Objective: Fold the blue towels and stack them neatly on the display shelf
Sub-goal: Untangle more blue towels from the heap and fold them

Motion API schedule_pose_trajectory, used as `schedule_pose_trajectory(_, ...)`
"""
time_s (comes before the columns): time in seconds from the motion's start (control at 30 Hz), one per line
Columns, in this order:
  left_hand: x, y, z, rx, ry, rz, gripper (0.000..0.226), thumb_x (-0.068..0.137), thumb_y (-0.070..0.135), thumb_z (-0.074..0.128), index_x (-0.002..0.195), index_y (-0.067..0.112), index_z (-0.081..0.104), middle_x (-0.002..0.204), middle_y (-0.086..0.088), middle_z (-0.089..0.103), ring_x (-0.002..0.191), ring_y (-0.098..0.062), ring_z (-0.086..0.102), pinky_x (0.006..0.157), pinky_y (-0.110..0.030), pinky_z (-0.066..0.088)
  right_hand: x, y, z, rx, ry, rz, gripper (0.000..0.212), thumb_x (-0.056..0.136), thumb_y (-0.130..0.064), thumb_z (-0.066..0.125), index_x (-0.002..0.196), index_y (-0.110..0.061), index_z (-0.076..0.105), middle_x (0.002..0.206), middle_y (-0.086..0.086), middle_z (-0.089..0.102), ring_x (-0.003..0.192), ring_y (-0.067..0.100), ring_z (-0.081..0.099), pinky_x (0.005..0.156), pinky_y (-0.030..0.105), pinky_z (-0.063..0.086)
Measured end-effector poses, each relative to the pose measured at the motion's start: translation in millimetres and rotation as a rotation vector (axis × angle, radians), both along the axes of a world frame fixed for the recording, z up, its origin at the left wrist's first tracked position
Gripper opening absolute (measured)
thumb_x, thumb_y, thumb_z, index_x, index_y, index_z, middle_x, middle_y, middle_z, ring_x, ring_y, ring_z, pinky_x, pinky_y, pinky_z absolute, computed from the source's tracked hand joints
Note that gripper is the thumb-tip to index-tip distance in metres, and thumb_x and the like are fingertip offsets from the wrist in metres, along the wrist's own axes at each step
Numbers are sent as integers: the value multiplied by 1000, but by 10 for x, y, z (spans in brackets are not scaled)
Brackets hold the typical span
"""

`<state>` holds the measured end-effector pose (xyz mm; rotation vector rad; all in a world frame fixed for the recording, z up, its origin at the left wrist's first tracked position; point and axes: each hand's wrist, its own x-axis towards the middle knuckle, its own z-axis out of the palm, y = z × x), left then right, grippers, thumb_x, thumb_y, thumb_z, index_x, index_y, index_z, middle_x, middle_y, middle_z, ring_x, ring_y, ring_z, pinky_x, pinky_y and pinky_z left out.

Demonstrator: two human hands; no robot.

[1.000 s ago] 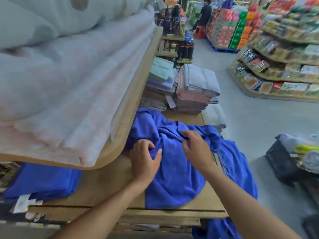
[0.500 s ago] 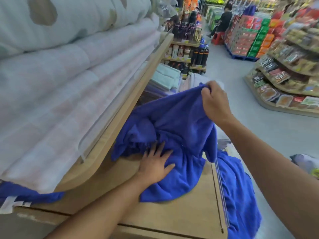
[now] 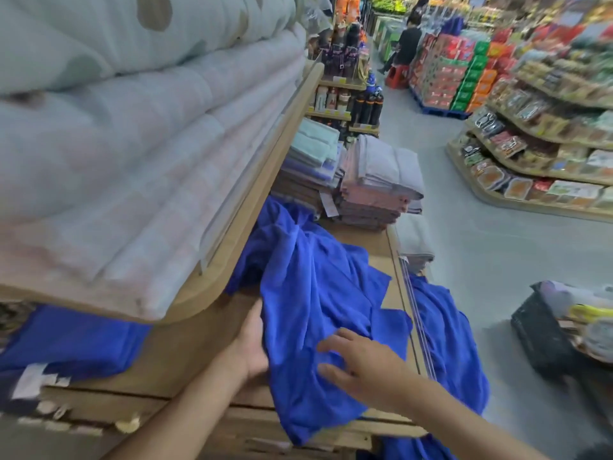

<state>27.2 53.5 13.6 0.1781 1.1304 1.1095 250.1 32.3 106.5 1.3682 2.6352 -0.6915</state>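
Observation:
A crumpled blue towel (image 3: pixel 308 293) lies spread across the wooden display shelf (image 3: pixel 185 346), its lower end drooping over the front edge. My left hand (image 3: pixel 250 343) holds the towel's left edge, with the fingers hidden under the cloth. Over the towel's lower middle, my right hand (image 3: pixel 361 363) rests with fingers spread and relaxed. More blue towel cloth (image 3: pixel 444 330) hangs off the shelf's right side. A folded blue towel (image 3: pixel 66 343) lies at the left, under the upper shelf.
An upper shelf board (image 3: pixel 265 180) loaded with thick pale bedding (image 3: pixel 132 154) overhangs the left. Stacks of folded pink and grey towels (image 3: pixel 374 184) stand at the far end of the shelf. A black basket (image 3: pixel 544 336) sits on the floor at the right. A person (image 3: pixel 408 44) is far down the aisle.
My right hand has let go of the raised towel corner and come down onto the cloth. The towel has dropped flat onto the shelf. My left hand has moved to the towel's left edge.

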Motion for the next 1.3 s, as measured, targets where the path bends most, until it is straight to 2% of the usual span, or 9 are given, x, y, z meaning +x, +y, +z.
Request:
schedule_pose_trajectory(0.13,-76,-176,71,158,-67,-216,61,92,59,62,134,15,65,132,-12,67,126,-29,61,112,-48,42,-19,-195,-681,36,106,-204,54,96,-48,56,147,-40,40,145,-23,39,84,6,63,79,34,52)
schedule_pose_trajectory(0.47,-216,-512,-45,156,103,-145,42,93,-10,40,130,1,57,111,-18,73,96,-31,72,75,-42,61,-80,-653,-889,227,566,-418,42,81,-43,71,61,-22,40,70,-3,43,63,11,44,59,36,36)
schedule_pose_trajectory(0.6,-12,-635,102,594,593,-77,56,81,-20,37,122,12,58,113,0,65,104,-10,61,80,-10,49,-132,-885,-783,585,626,-335,34,88,-36,72,64,-33,48,82,-18,54,77,14,46,72,34,40)
schedule_pose_trajectory(0.73,84,-825,59,1121,986,-587,31,80,-5,52,92,16,72,101,6,65,96,-8,60,87,-31,51,-197,-921,-761,367,860,-496,13,92,-24,66,83,-18,72,113,-7,62,101,15,62,84,30,49)
schedule_pose_trajectory(0.83,75,-949,54,896,919,-878,26,71,21,52,93,28,63,88,8,66,85,-15,62,80,-37,51,-159,-932,-880,168,906,-628,15,99,-9,61,91,-14,73,120,-9,60,103,9,65,80,29,53)
schedule_pose_trajectory(0.93,110,-1013,122,628,700,-381,6,81,32,59,79,26,57,74,5,63,72,-14,61,72,-37,49,-111,-1005,-1055,202,814,-639,26,97,-15,64,74,-26,60,92,-14,63,81,8,64,70,21,44)
schedule_pose_trajectory(1.03,-110,-937,122,477,1172,-25,13,88,23,63,96,27,54,89,-4,64,79,-26,65,73,-46,52,-109,-1017,-1113,240,804,-623,25,93,-33,62,69,-29,54,81,-8,59,69,12,59,60,14,39)
schedule_pose_trajectory(1.17,-653,-778,52,199,1808,-370,66,86,41,66,142,16,42,143,-8,45,125,-34,49,94,-47,47,-108,-969,-1131,231,820,-623,24,92,-36,61,69,-37,53,79,-12,58,69,10,59,60,11,39)
schedule_pose_trajectory(1.3,-977,-655,82,54,1787,-654,45,84,53,68,106,14,60,117,-8,64,112,-32,59,88,-39,49,-80,-968,-1122,222,836,-583,21,94,-30,61,77,-39,55,78,-10,58,70,11,58,63,17,43)
